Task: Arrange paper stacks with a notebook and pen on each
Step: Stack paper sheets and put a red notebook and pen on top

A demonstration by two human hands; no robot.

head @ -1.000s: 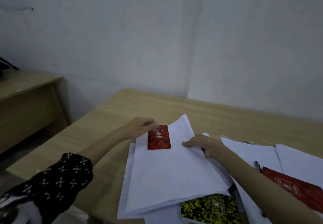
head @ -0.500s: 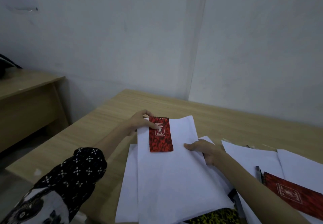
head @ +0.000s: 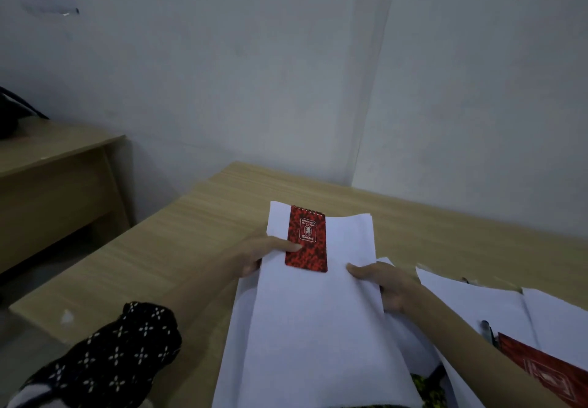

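Note:
A small red spiral notebook [head: 308,238] lies on top of a white paper stack [head: 321,318] in the middle of the wooden desk. My left hand [head: 264,255] grips the stack's left edge, its thumb pressing on the notebook's lower left. My right hand [head: 381,283] holds the stack's right edge, thumb on top. More white sheets [head: 235,328] lie under the held stack. To the right is another paper stack [head: 477,305] with a dark pen [head: 486,329] and a larger red notebook [head: 547,372] on it. A yellow-and-black notebook [head: 429,390] peeks out at the bottom.
The wooden desk [head: 178,248] meets a grey wall corner at the back. A second, lower desk [head: 54,165] stands at the left with a dark object [head: 12,111] on it. A gap of floor separates the two desks.
The paper stack with the red notebook has slid farther away and turned straighter. My left hand shifted from the notebook's top to the stack's left edge, thumb on the notebook. The view tilted down slightly.

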